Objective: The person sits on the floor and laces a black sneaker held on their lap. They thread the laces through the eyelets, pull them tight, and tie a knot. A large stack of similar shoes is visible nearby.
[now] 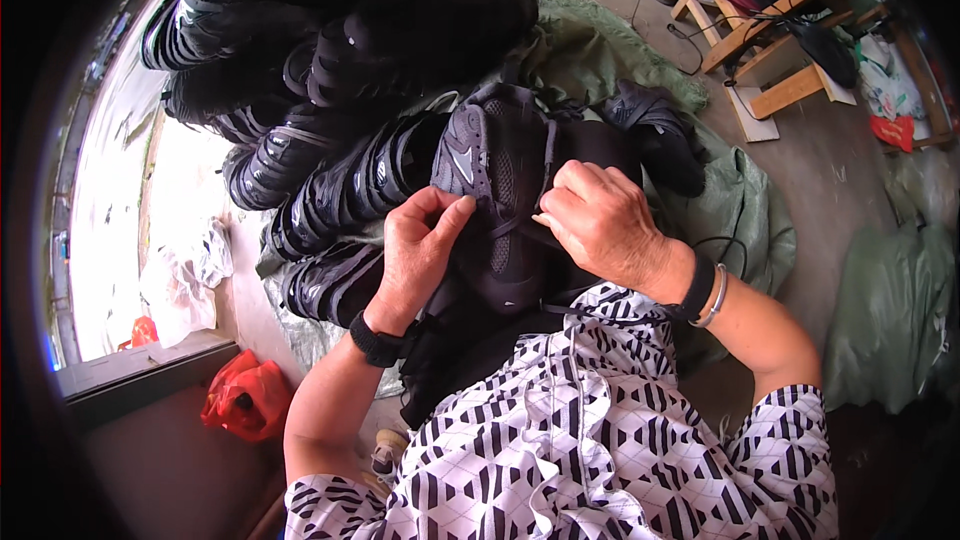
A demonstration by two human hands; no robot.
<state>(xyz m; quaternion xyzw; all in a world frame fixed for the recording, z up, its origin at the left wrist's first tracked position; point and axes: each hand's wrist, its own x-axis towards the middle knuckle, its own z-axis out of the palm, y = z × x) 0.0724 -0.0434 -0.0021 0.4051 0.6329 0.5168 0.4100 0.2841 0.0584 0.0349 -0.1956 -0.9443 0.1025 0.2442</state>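
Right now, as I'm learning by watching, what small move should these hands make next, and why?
Perhaps ease the right hand outward while the left hand steadies the dark shoe: both hands look pinched closed, on either side of its mesh strip, though what they pinch is unclear.

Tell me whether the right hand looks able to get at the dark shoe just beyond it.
Probably yes: the dark shoe lies close past the right hand, with only a black shape partly between, though that hand is busy at the nearer shoe.
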